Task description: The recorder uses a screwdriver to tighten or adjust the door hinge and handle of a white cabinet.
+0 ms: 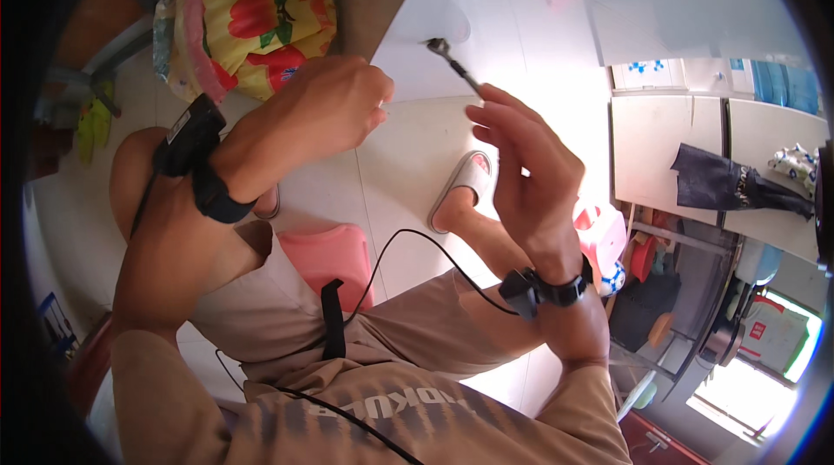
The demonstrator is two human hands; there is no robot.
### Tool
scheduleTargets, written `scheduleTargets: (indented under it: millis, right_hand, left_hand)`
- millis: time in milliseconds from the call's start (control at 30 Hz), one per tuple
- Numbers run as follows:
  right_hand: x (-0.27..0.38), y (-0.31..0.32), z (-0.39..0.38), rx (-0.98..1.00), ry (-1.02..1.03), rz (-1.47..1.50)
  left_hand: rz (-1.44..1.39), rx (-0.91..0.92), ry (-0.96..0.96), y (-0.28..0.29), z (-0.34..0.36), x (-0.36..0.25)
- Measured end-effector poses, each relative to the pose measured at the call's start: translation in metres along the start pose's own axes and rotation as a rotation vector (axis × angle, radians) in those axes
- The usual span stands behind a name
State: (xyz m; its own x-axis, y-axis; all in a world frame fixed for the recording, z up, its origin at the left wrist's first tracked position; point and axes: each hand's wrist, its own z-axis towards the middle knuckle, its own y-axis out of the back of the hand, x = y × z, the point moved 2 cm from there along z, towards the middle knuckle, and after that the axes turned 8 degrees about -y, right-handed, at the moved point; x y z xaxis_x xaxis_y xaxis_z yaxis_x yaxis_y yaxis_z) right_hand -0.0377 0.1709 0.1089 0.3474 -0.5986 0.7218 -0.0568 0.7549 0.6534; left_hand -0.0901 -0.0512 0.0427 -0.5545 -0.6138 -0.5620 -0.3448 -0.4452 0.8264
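Note:
My right hand (530, 161) has its fingers closed around the end of a slim metal tool (460, 71). The tool has a rounded silver head and a black band on its shaft and looks like a small wrench. Its head lies over a large glossy white panel (530, 30), beside a small dark spot; whether it touches the panel I cannot tell. To the left, my left hand (343, 104) is closed in a pinch near the panel's lower left corner. A tiny pale bit shows at its fingertips, too small to name. Both wrists wear black straps with small devices.
A yellow bag with red fruit prints (269, 22) stands at the upper left. A pink plastic stool (326, 256) is on the tiled floor between my legs. White cabinets (669, 148) and a metal rack (660, 291) line the right. Black cables cross my lap.

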Motion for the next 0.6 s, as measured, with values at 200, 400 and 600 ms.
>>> scheduleTargets:
  millis: [200, 400, 600]
  right_hand:
    - [0.021, 0.014, -0.006, -0.192, 0.134, 0.024]
    - [0.03, 0.01, 0.0, -0.21, 0.108, 0.022]
    - [0.02, 0.012, 0.003, -0.119, -0.081, -0.021]
  left_hand:
    - [-0.226, -0.296, 0.107, -0.005, -0.002, -0.002]
    - [-0.287, -0.631, -0.098, -0.002, 0.003, -0.015]
    - [-0.221, -0.668, -0.11, -0.004, 0.015, -0.012]
